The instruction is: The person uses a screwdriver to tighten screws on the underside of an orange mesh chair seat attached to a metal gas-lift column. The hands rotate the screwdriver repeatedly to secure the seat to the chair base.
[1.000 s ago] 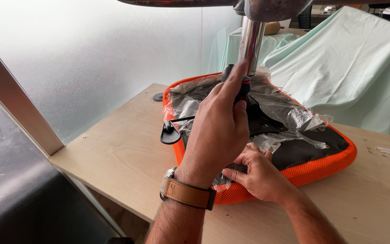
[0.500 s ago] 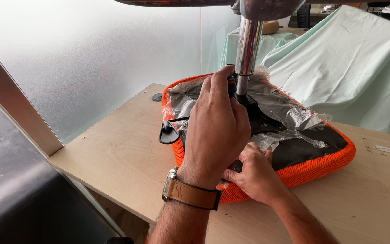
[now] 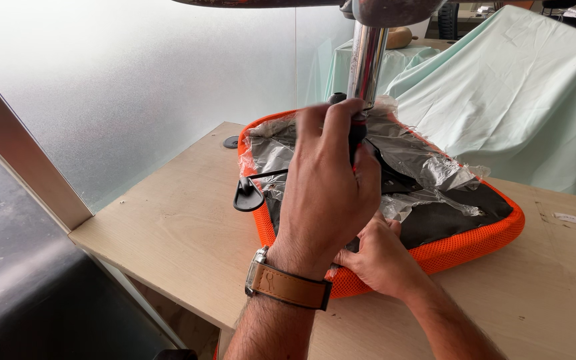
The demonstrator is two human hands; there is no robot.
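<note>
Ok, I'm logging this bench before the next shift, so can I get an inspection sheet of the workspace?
Surface: pale wooden table, a round black grommet near its far edge.
Job's things: orange mesh chair seat lying underside up, partly under clear plastic wrap; a chrome column rises from its middle; a black lever sticks out at the left.
Clutter: a small white label on the table at right.
Grips: left hand wrapped around the column's base; right hand on the seat's near edge.
Cables: nothing seen.
Surroundings: frosted glass wall; furniture under pale green sheets.
</note>
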